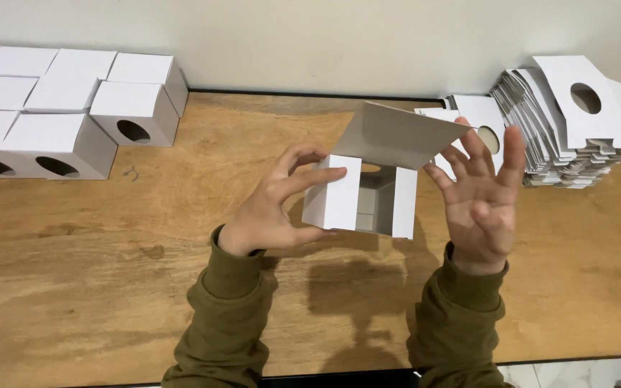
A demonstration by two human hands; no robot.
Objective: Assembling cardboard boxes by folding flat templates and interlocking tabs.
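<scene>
White cardboard box (359, 201), pinched in left hand (271, 208) grip, right hand (483, 194) spread beside it

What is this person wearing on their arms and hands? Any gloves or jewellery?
Both arms are covered by long olive-green sleeves of soft fabric, ending in ribbed cuffs at the wrists. The left hand and right hand are bare: no gloves, and no rings, watch or bracelet show from this view.
</scene>
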